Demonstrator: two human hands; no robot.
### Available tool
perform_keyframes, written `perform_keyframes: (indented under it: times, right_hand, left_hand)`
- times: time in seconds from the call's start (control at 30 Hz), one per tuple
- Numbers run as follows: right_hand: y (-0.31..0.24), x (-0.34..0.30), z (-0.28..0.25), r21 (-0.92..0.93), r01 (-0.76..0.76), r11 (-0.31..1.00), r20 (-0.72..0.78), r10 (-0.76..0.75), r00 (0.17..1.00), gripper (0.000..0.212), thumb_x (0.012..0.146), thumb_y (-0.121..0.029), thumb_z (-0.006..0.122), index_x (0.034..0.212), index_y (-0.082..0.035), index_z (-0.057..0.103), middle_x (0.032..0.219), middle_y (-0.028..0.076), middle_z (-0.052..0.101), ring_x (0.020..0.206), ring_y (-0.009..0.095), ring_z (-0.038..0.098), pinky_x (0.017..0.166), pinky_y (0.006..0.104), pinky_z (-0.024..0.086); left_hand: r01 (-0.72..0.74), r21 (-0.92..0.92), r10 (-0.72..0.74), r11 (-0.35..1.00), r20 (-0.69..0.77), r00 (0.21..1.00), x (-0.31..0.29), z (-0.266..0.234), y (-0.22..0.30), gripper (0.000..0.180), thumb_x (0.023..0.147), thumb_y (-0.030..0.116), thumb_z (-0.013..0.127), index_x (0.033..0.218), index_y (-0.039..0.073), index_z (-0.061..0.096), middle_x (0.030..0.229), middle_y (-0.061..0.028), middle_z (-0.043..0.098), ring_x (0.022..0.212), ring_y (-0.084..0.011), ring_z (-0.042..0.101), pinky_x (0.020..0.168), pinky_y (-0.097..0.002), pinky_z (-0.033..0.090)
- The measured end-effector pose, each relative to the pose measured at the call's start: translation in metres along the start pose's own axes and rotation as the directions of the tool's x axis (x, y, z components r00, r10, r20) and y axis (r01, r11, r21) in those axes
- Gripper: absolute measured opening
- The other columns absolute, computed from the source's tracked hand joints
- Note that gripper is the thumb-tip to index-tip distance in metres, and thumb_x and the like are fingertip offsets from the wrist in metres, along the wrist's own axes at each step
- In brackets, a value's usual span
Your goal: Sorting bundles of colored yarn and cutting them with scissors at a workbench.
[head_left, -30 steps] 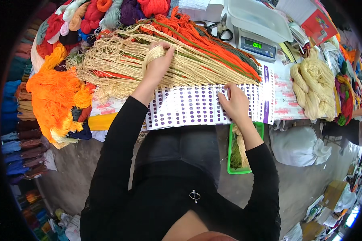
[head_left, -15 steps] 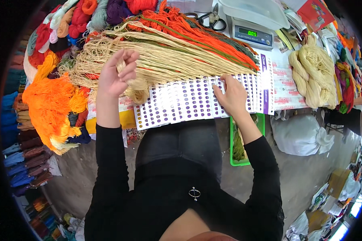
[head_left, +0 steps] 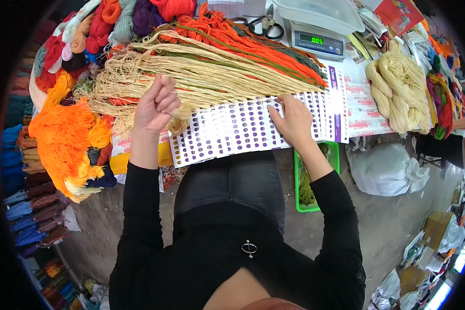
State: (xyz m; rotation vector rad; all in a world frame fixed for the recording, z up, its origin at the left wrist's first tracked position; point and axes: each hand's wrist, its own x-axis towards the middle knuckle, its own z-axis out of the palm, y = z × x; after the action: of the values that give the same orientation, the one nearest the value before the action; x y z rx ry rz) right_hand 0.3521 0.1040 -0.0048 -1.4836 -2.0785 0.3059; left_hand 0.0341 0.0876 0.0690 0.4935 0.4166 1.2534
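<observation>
The room has a gray floor (head_left: pixel 103 227); racked yarn hanks (head_left: pixel 28 209), chiefly blue and brown, line the left side, and a cardboard box (head_left: pixel 437 231) stands among plastic bags (head_left: pixel 452 235) at the lower right. A white-topped counter (head_left: pixel 354 62) runs across the upper half, partly covered by sheets with red print (head_left: pixel 364 106). A fan of cream yarn strands (head_left: pixel 217 72) occupies its center, converging toward the right, with orange strands (head_left: pixel 227 33) along the far side. Beneath the near strands lies a set of overlapping white cards (head_left: pixel 243 124) marked with columns of purple dots. A mound of bright orange yarn (head_left: pixel 62 139) is at the left end; a cream skein (head_left: pixel 400 88) is at the right. Containers: a white sack (head_left: pixel 382 170), contents hidden, sits below the counter's right side; a green plastic basket (head_left: pixel 299 206) below the front edge contains olive-green yarn (head_left: pixel 306 192); a translucent plastic tray (head_left: pixel 320 26) rests on a digital scale (head_left: pixel 318 45). Right hand (head_left: pixel 293 121): thumb set apart from the fingers, fingertips at the lower edge of the cream strands over the cards. Left hand (head_left: pixel 155 106): fingers curled toward the palm, just left of the cards; whether they grip the small cream yarn bundle (head_left: pixel 180 120) beside it cannot be told. Black-handled scissors (head_left: pixel 267 22) lie left of the scale.
</observation>
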Motion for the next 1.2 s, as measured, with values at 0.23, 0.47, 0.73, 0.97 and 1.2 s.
perform_keyframes:
  times: [0.23, 0.47, 0.73, 0.97, 1.2]
  right_hand:
    - [0.008, 0.012, 0.007, -0.019, 0.117, 0.993, 0.015, -0.116, 0.993, 0.016, 0.083, -0.025, 0.055, 0.080, -0.010, 0.052, 0.068, 0.011, 0.059, 0.066, 0.031, 0.058, 0.055, 0.0412, 0.043]
    - [0.032, 0.014, 0.013, 0.633, -0.253, 0.732, -0.068, 0.377, 0.924, 0.022, 0.092, -0.026, 0.045, 0.086, -0.004, 0.048, 0.059, 0.007, 0.053, 0.054, 0.017, 0.051, 0.053, 0.0297, 0.040]
    - [0.021, 0.012, 0.009, 0.061, -0.232, 0.971, 0.028, 0.230, 0.973, 0.022, 0.092, -0.032, 0.042, 0.090, -0.012, 0.051, 0.066, 0.015, 0.059, 0.063, 0.035, 0.058, 0.058, 0.0445, 0.041]
    - [0.019, 0.013, -0.001, 0.428, -0.324, 0.844, 0.165, 0.279, 0.946, 0.023, 0.091, -0.028, 0.045, 0.091, -0.008, 0.057, 0.063, 0.010, 0.057, 0.061, 0.027, 0.057, 0.058, 0.0357, 0.043]
    - [0.011, -0.028, -0.044, 0.124, 0.359, 0.925, 0.199, -0.378, 0.904, 0.032, 0.080, -0.021, 0.060, 0.109, -0.009, 0.056, 0.117, 0.007, 0.054, 0.115, 0.027, 0.045, 0.095, 0.0439, 0.032]
  left_hand:
    - [0.047, 0.069, -0.049, 0.996, 0.023, 0.999, -0.007, 0.012, 0.000, 0.019, 0.095, 0.023, 0.042, 0.092, 0.006, 0.052, 0.064, 0.0049, 0.036, 0.045, -0.0028, 0.025, 0.042, -0.0173, 0.022]
    - [0.041, 0.046, -0.043, 0.998, 0.029, 0.999, 0.002, 0.013, -0.021, 0.017, 0.094, 0.022, 0.044, 0.095, 0.008, 0.055, 0.075, 0.0028, 0.041, 0.046, -0.0022, 0.028, 0.043, -0.0165, 0.023]
    - [-0.204, -0.067, 0.212, 0.977, 0.152, 0.965, 0.016, 0.005, 0.027, 0.021, 0.091, 0.018, 0.048, 0.103, 0.009, 0.062, 0.133, -0.0135, 0.041, 0.047, 0.0006, 0.034, 0.041, -0.0124, 0.028]
    - [-0.088, 0.761, 0.646, 0.642, -0.475, 0.598, 0.000, -0.094, 0.171, 0.032, 0.089, 0.021, 0.051, 0.119, 0.009, 0.052, 0.103, -0.0020, 0.058, 0.048, -0.0017, 0.036, 0.042, -0.0170, 0.029]
    - [0.317, 0.873, 0.708, 0.371, -0.486, 0.511, -0.005, -0.011, 0.083, 0.043, 0.093, 0.037, 0.041, 0.125, 0.011, 0.048, 0.066, 0.0021, 0.049, 0.054, -0.0035, 0.040, 0.047, -0.0153, 0.030]
